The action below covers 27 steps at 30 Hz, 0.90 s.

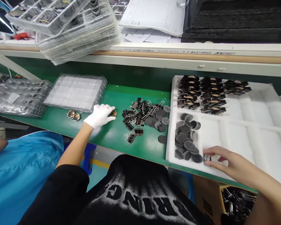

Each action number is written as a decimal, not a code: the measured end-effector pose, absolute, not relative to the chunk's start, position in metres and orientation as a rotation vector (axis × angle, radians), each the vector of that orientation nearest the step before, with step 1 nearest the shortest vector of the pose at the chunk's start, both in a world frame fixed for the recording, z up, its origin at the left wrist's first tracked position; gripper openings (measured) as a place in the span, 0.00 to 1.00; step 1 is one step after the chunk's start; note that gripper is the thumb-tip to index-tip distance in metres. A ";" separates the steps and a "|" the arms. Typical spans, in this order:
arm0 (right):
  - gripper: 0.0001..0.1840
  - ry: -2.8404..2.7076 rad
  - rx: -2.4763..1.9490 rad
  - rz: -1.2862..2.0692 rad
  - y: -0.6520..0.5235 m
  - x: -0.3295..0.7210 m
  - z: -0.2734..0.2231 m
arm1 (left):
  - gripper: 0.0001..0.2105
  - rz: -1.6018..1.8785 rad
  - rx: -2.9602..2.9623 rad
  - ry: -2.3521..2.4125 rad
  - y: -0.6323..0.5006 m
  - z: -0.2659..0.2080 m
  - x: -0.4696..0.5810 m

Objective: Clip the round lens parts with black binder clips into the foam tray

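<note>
Pinching a grey disc (207, 158) at the white foam tray's (237, 136) near edge, your bare right hand (235, 162) sits nearest it, while well left of that tray your gloved left hand (98, 116) grips a gold-rimmed piece (113, 113) between thumb and finger.

A green bench (150, 147) runs beneath a pale shelf (154, 63) edged with a wood-coloured strip (154, 55). Below, a yellow line (101, 162) crosses the grey and teal floor (105, 153). Light gleams softly off the bench.
</note>
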State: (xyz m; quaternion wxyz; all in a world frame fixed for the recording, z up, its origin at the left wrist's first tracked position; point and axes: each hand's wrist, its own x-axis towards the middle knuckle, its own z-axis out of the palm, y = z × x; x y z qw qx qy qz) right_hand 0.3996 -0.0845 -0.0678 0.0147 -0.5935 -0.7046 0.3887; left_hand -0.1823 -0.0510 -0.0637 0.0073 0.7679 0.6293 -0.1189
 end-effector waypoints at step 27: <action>0.26 -1.996 -0.729 0.516 -0.104 0.194 -0.060 | 0.42 0.903 2.589 1.045 -0.095 -0.048 -0.041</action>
